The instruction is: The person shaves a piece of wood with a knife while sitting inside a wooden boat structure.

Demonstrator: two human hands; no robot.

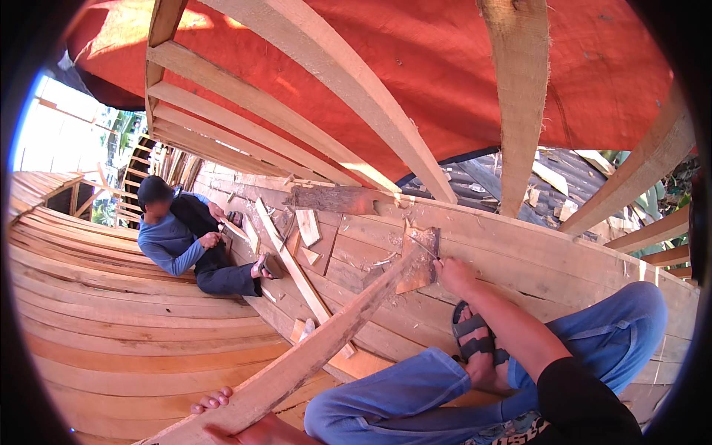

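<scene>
Wooden plank [319,348] | left hand [241,432] clasping — right hand [455,274] beside far end

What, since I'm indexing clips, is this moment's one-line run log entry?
left hand: holding long plank; right hand: holding thin tool near plank's far end; co-worker: seated

bright daylight, upper left seemingly overexposed

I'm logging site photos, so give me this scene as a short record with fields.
Left hand: gripping a long plank near its lower end
Right hand: holding a thin tool, kind unclear
By plank's far end: wood block
Nearby: seated co-worker, loose offcuts
Backdrop: red sheet behind curved timbers
</scene>
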